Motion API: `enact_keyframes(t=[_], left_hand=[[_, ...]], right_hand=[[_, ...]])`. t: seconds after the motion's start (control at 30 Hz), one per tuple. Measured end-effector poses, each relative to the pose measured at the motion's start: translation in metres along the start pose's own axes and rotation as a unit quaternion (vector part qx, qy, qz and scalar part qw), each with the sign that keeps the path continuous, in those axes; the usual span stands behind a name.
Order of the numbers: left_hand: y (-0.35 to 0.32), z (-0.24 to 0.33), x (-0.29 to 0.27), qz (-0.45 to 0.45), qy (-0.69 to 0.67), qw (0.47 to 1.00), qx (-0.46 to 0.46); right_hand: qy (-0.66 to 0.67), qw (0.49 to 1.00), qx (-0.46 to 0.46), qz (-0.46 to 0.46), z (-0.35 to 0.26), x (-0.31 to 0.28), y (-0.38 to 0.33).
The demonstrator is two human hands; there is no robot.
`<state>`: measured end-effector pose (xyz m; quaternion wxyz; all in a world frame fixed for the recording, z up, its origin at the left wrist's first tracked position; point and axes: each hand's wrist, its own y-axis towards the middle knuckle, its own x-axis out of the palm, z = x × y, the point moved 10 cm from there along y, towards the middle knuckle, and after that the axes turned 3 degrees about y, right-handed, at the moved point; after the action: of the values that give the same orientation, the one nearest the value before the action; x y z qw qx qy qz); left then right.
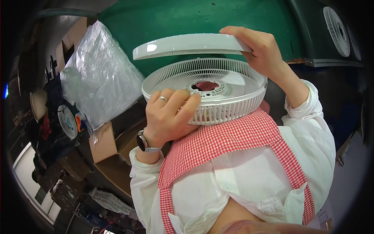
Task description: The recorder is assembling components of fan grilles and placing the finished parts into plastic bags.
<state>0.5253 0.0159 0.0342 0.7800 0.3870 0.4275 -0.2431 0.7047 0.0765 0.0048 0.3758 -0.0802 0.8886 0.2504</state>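
Note:
In front of my apron I have a white fan grille (233, 93), a round slatted bowl with a hole at its centre. My left hand (171, 113), wearing a ring and a watch, closes on its near left rim. My right hand (259, 48) grips the right end of a smooth white fan ring (187, 43), thumb beneath and fingers on top. This ring is seen nearly edge-on, so whether its middle has slats is hidden. It is raised above the grille's far side, with a gap between the two.
A green work table (249, 15) lies beyond the parts. Clear plastic sheeting (103, 74) covers something at the left, above an open cardboard box (104, 144). Another white fan grille (336, 31) stands at the far right, and one more (67, 121) at the left.

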Motion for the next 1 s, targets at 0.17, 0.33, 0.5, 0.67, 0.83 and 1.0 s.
enact_keyframes(t=[0.17,0.33,0.5,0.67,0.83,1.0], left_hand=[[0.015,0.004,0.006,0.004,-0.008,1.000,0.003],[0.019,0.001,0.011,0.005,-0.006,1.000,0.002],[0.022,-0.007,0.006,0.036,-0.003,0.999,-0.013],[0.018,-0.012,0.007,0.026,0.020,0.999,-0.030],[0.013,-0.015,-0.007,0.140,0.083,0.987,-0.019],[0.024,-0.037,0.004,0.102,0.049,0.992,-0.053]], right_hand=[[0.008,1.000,0.001,-0.020,-0.001,0.000,-0.008],[0.027,0.999,0.001,-0.026,-0.001,0.003,-0.012],[0.031,0.999,-0.003,-0.039,0.003,0.000,-0.012],[0.046,0.998,0.006,-0.050,0.012,-0.001,-0.013],[0.141,0.979,0.013,-0.146,0.007,0.002,0.000],[0.151,0.972,0.020,-0.177,0.004,0.013,0.011]])
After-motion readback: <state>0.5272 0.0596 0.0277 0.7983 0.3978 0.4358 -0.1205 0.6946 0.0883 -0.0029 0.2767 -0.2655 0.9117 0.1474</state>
